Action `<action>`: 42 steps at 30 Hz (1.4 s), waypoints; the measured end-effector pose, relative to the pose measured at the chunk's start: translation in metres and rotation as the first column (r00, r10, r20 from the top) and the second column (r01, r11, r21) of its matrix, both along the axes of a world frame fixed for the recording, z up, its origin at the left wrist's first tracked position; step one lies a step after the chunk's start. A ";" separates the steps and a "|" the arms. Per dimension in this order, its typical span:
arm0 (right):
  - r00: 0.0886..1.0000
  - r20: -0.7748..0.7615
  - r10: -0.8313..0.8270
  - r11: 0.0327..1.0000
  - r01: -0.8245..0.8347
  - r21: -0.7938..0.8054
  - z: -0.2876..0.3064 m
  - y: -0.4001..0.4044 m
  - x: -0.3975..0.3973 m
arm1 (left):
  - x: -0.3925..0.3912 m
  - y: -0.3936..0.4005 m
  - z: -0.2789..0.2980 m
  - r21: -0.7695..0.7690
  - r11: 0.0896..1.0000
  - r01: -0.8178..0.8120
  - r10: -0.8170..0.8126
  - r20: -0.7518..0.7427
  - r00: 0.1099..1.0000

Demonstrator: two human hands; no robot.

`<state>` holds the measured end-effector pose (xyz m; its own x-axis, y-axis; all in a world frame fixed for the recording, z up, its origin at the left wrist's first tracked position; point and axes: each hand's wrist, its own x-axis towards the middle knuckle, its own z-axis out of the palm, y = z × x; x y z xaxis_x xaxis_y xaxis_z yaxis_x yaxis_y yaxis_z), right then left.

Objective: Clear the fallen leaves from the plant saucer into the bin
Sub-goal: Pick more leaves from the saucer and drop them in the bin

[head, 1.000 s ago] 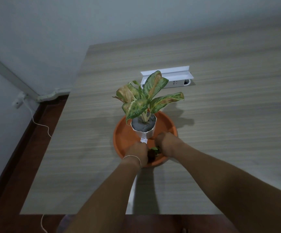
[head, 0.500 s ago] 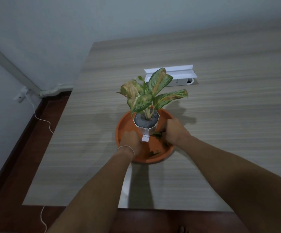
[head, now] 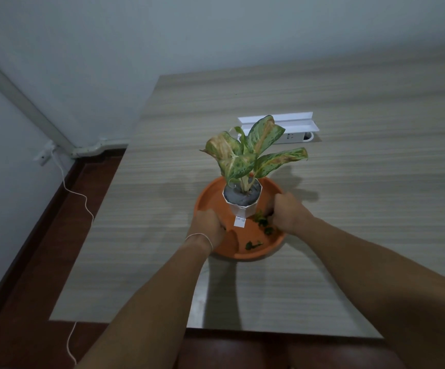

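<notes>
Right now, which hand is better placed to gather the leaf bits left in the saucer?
Right. The right hand sits beside the green leaf scraps next to the white pot, while the left hand is at the saucer's opposite side.

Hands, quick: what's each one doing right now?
Left hand: curled closed in the saucer; contents cannot be told.
Right hand: closed beside the leaf bits; grip cannot be told.

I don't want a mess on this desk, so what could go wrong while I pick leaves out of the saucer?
The right hand works close against the white faceted pot; a nudge might tip the tall variegated plant. Small green leaf scraps lie near the round orange saucer's front rim and could get flicked onto the wooden table. No bin is in view, so carried leaves may drop.
</notes>
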<state>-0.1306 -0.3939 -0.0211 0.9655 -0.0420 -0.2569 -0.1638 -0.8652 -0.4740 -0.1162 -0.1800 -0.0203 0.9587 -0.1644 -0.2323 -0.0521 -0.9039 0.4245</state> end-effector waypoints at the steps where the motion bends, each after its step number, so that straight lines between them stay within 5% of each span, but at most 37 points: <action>1: 1.000 -0.008 0.020 1.000 -0.020 -0.011 -0.002 0.001 -0.001 | 0.000 0.001 -0.002 -0.003 1.000 0.001 -0.001 -0.009 1.000; 18: 0.985 -0.065 0.160 0.985 -0.164 -0.058 -0.014 0.001 0.002 | 0.003 0.001 -0.007 -0.059 0.998 -0.017 0.012 -0.080 0.997; 27: 0.956 0.080 0.282 0.959 -0.280 -0.040 -0.010 0.042 -0.008 | 0.007 0.034 0.000 -0.043 0.997 -0.068 0.065 -0.073 0.995; 32: 0.960 0.153 0.233 0.972 -0.235 -0.004 0.002 0.089 -0.006 | 0.005 0.080 0.011 -0.060 0.992 -0.107 0.104 -0.043 0.994; 42: 0.847 0.222 0.483 0.871 -0.491 -0.022 0.040 0.261 0.020 | -0.049 0.300 0.048 -0.002 0.901 -0.435 0.435 0.023 0.900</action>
<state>-0.1107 -0.1330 0.0187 0.8908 0.4530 -0.0356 0.3824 -0.7898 -0.4796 -0.1652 0.1199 0.0275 0.9396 0.2705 -0.2098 0.3368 -0.8401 0.4253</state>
